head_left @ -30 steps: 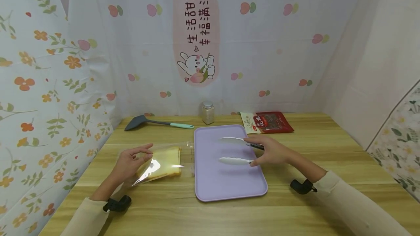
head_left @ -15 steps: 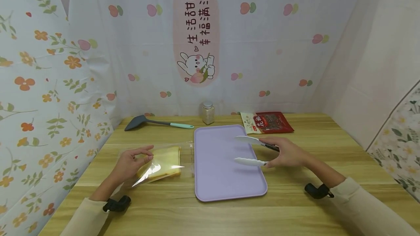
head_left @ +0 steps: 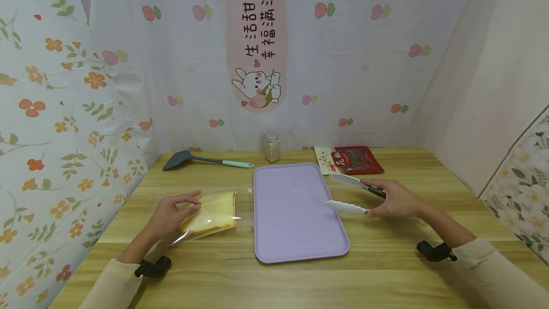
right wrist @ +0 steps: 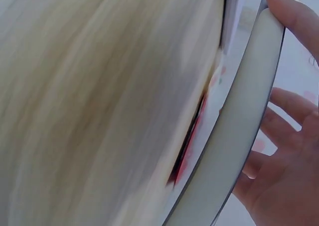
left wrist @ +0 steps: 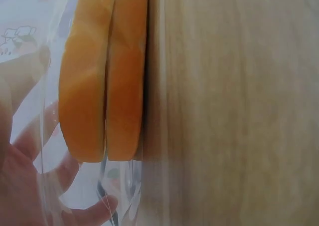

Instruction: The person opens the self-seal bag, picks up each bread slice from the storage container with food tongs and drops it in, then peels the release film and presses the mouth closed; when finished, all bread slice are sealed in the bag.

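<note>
Two stacked slices of bread [head_left: 218, 210] lie inside a clear plastic bag [head_left: 245, 206] left of the tray. My left hand [head_left: 170, 213] pinches the bag's film at its left part, thumb and forefinger curled close together. In the left wrist view, the orange crusts [left wrist: 84, 106] of both slices show, and the fingers [left wrist: 92, 213] appear through the film. My right hand [head_left: 396, 199] grips a pair of tongs with white tips [head_left: 346, 207], thumb and fingers on opposite arms. The tongs are spread, nothing between them, above the right edge of the lilac tray [head_left: 296, 213].
A spatula [head_left: 206, 159] with a mint handle lies at the back left of the wooden table [head_left: 283, 285]. Behind the tray stand a small glass jar [head_left: 271, 148] and a red-and-cream spice packet [head_left: 349, 160]. A patterned cloth [head_left: 343, 61] hangs at the back.
My right hand has carried the tongs rightward from over the tray's middle to its right edge. The left hand, bag and bread have hardly moved.
</note>
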Tool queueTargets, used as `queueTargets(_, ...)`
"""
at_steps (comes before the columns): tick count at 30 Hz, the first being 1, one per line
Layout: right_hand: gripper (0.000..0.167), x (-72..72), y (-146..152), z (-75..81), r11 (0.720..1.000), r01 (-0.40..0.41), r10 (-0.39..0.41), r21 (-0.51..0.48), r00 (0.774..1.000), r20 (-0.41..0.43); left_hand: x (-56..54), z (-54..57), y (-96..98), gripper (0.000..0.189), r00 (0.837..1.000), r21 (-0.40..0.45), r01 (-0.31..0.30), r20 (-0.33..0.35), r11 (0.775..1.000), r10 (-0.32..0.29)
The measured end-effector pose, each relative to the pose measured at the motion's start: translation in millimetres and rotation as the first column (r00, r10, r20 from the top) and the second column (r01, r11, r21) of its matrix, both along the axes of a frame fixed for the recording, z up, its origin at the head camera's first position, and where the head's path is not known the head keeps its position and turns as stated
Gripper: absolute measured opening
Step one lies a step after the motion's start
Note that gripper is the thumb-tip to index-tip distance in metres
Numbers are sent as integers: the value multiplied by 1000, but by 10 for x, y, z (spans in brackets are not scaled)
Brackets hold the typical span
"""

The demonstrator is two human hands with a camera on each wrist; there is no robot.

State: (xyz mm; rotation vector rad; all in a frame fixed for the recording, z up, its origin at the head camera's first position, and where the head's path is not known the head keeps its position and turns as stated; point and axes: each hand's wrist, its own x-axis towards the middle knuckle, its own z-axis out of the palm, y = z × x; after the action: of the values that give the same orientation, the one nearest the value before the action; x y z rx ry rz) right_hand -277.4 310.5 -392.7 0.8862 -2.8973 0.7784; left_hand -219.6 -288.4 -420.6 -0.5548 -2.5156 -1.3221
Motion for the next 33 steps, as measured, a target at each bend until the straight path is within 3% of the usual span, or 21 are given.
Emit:
queueTargets(14,108,2,302,-23,994,49,-51,95,998,21,-1,4,-15,7,1000,-17,0,18,1000,0)
queueTargets(22,113,0,331,-57,989,42,-49,141,998,43,14,38,-14,6,1000,-93,-2,29,996,5)
queueTargets(28,112,15,345,-61,991,40,-47,127,998,50,21,89,-17,7,998,-98,45,43,994,-41)
queueTargets(33,110,21,365,-86,995,41,-48,94,995,85,17,112,-26,10,998,-142,33,56,989,-26)
